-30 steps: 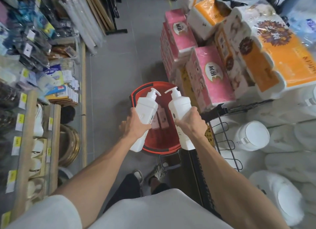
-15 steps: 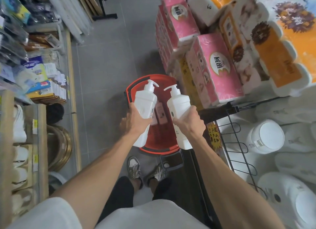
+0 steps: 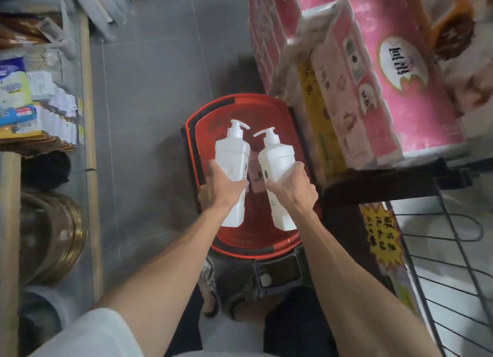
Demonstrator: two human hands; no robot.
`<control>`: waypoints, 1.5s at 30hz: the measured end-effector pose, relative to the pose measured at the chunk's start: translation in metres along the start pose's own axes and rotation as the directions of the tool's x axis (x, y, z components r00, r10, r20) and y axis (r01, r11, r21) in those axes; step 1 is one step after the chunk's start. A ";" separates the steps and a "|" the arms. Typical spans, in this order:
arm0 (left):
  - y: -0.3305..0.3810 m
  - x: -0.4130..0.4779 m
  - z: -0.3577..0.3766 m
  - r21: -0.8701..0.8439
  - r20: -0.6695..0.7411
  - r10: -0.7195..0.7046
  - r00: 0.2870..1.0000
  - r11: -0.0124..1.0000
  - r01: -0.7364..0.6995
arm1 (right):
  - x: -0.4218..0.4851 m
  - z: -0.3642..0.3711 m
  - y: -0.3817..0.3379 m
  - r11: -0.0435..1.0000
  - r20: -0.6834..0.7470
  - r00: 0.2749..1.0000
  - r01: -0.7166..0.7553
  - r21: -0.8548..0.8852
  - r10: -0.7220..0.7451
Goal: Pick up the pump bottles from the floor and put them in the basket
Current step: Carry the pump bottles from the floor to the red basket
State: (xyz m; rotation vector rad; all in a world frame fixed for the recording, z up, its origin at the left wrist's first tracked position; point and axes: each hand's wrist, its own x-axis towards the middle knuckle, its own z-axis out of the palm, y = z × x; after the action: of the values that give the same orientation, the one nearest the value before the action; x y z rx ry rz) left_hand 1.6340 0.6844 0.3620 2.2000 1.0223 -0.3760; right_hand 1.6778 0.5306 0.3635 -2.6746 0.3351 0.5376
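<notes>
Left hand (image 3: 222,190): curling round left bottle (image 3: 231,156).
Right hand (image 3: 292,188): curling round right bottle (image 3: 276,158).
Advice: lowering both upright inside basket (image 3: 234,101), away from its rim, pumps apart, before letting go.

Grey tiled floor (image 3: 149,95), red basket (image 3: 256,238) standing on it

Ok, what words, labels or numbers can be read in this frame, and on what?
"18": yellow pack, sideways; its other print is blurred.
On the pink tissue pack: two large Chinese characters in a white oval, sideways, not surely legible.
On the yellow starburst sign: red Chinese characters, blurred.
On the left pump bottle and right pump bottle: labels too small.
On the blue pack, left shelf: blurred.
</notes>
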 end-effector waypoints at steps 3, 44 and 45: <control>-0.009 0.028 0.040 -0.044 -0.006 -0.060 0.998 0.997 0.060 | 0.036 0.038 0.009 1.000 -0.003 1.000 0.006 -0.018 -0.006; -0.111 0.305 0.302 -0.047 -0.130 -0.245 0.961 0.969 0.241 | 0.289 0.340 0.034 0.985 0.052 0.985 0.167 -0.033 -0.165; -0.111 0.308 0.302 -0.048 -0.133 -0.243 0.961 0.970 0.239 | 0.290 0.341 0.034 0.985 0.047 0.985 0.168 -0.035 -0.166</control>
State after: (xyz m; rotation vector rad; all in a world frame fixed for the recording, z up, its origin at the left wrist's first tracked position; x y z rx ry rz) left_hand 1.7561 0.7041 -0.0656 2.1015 1.3697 -0.3167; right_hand 1.8187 0.5986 -0.0571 -2.6921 0.0866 0.5555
